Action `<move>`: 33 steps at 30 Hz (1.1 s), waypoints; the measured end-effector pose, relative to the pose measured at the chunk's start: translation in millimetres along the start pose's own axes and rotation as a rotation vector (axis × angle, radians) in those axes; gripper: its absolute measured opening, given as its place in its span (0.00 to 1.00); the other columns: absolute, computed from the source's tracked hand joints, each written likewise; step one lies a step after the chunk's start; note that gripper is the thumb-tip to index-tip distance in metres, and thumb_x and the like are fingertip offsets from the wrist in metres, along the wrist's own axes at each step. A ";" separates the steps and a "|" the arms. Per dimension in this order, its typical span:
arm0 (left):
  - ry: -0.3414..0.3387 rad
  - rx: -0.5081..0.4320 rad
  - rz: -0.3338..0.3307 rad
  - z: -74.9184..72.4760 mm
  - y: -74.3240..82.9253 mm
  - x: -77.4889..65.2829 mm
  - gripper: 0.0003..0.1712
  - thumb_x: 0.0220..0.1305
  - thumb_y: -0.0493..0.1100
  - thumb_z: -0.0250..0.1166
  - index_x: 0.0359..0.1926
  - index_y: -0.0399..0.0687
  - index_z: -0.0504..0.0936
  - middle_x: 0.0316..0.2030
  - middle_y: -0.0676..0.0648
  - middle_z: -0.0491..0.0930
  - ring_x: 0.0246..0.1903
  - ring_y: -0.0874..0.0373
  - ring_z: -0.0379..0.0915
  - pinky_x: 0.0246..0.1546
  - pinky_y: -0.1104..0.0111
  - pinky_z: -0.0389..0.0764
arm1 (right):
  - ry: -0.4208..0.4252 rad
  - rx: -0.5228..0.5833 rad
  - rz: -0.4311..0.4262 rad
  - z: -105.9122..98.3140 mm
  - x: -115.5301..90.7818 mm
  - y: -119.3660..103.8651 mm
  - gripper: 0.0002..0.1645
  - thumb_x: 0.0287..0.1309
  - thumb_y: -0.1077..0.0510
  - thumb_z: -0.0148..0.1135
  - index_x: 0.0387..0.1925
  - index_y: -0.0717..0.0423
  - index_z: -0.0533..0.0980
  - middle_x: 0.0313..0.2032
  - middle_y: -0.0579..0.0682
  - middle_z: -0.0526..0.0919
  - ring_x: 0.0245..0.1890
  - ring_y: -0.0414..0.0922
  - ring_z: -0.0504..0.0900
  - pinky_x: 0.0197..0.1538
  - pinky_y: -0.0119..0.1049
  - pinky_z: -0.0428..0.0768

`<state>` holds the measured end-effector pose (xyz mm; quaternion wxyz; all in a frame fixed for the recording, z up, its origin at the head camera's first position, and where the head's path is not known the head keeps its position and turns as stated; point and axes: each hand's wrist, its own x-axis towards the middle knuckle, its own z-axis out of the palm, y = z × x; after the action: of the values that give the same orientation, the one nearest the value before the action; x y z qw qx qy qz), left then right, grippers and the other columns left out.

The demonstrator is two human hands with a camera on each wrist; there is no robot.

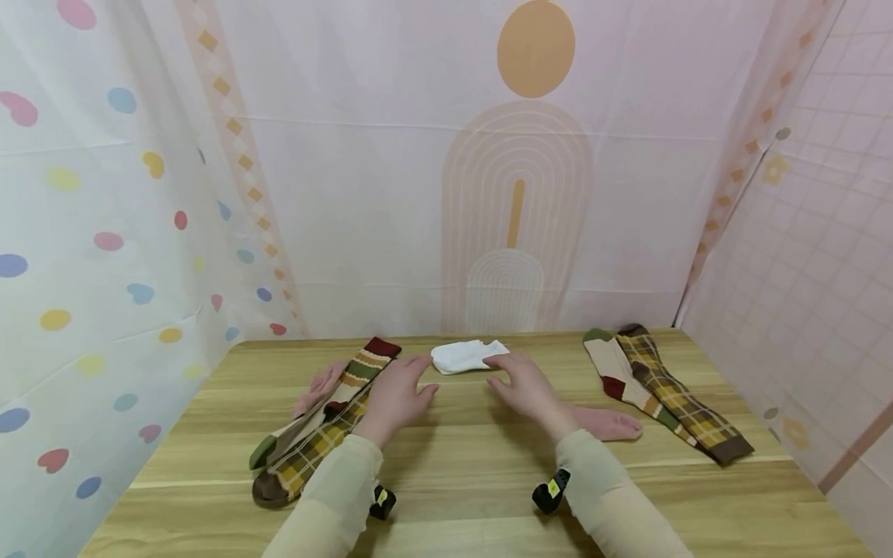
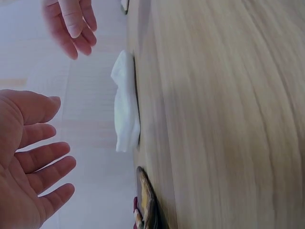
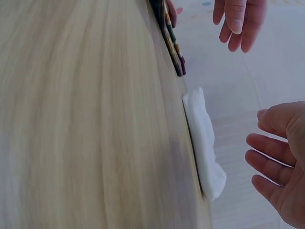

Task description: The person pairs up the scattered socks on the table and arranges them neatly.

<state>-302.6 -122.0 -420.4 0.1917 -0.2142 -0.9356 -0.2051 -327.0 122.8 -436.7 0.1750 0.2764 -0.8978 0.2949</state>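
Observation:
A white sock (image 1: 462,356) lies flat near the back edge of the wooden table, between my two hands. My left hand (image 1: 398,394) hovers to its left and nearer to me, fingers apart and holding nothing. On the other side my right hand (image 1: 525,385) is raised with its fingers spread, the fingertips overlapping the sock's right end in the head view. In the left wrist view the white sock (image 2: 125,102) sits beyond the empty left palm (image 2: 33,162). The right wrist view shows the sock (image 3: 202,143) apart from the right fingers (image 3: 271,157).
At left lie a plaid sock (image 1: 328,442), a striped sock (image 1: 366,372) and a pink sock (image 1: 321,387), overlapping. To the right are another plaid sock (image 1: 680,395), a striped sock (image 1: 638,393) and a pink sock (image 1: 610,424). Patterned curtains (image 1: 349,194) border the table.

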 end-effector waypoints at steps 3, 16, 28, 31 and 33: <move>0.013 -0.005 -0.008 -3.9 -1.8 -3.8 0.27 0.60 0.42 0.72 0.59 0.36 0.79 0.53 0.36 0.80 0.52 0.40 0.77 0.52 0.49 0.77 | 0.005 0.013 -0.008 2.9 2.2 -3.9 0.17 0.59 0.65 0.67 0.51 0.64 0.80 0.50 0.57 0.83 0.54 0.55 0.79 0.58 0.50 0.74; 0.109 0.023 0.010 -14.4 -14.5 -21.7 0.24 0.59 0.43 0.73 0.55 0.40 0.82 0.50 0.40 0.82 0.52 0.42 0.76 0.53 0.47 0.75 | 0.061 0.041 -0.046 13.2 3.0 -20.5 0.15 0.60 0.63 0.67 0.49 0.62 0.81 0.48 0.56 0.84 0.53 0.54 0.79 0.59 0.49 0.73; 0.175 0.123 0.042 -25.8 -32.9 -34.5 0.25 0.56 0.40 0.75 0.54 0.34 0.81 0.49 0.35 0.82 0.50 0.38 0.76 0.56 0.44 0.71 | 0.075 0.039 -0.096 26.0 5.4 -34.8 0.16 0.60 0.61 0.67 0.50 0.59 0.81 0.48 0.53 0.84 0.52 0.51 0.78 0.57 0.46 0.74; 0.180 0.153 0.028 -28.6 -38.7 -36.5 0.25 0.55 0.40 0.75 0.53 0.36 0.82 0.48 0.35 0.82 0.50 0.37 0.75 0.56 0.41 0.69 | 0.067 0.043 -0.098 28.8 7.3 -38.5 0.16 0.60 0.62 0.67 0.50 0.60 0.81 0.48 0.52 0.84 0.52 0.51 0.78 0.57 0.46 0.74; 0.185 0.176 0.016 -31.7 -42.6 -38.2 0.24 0.56 0.41 0.75 0.52 0.36 0.82 0.48 0.35 0.82 0.49 0.37 0.75 0.53 0.39 0.70 | 0.058 0.047 -0.097 30.5 8.8 -40.8 0.16 0.61 0.61 0.66 0.50 0.60 0.81 0.49 0.52 0.84 0.52 0.51 0.78 0.58 0.46 0.74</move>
<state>-282.6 -184.2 -423.6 0.2967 -0.1844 -0.9265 -0.1396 -314.1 72.7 -438.2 0.2084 0.3150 -0.8707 0.3151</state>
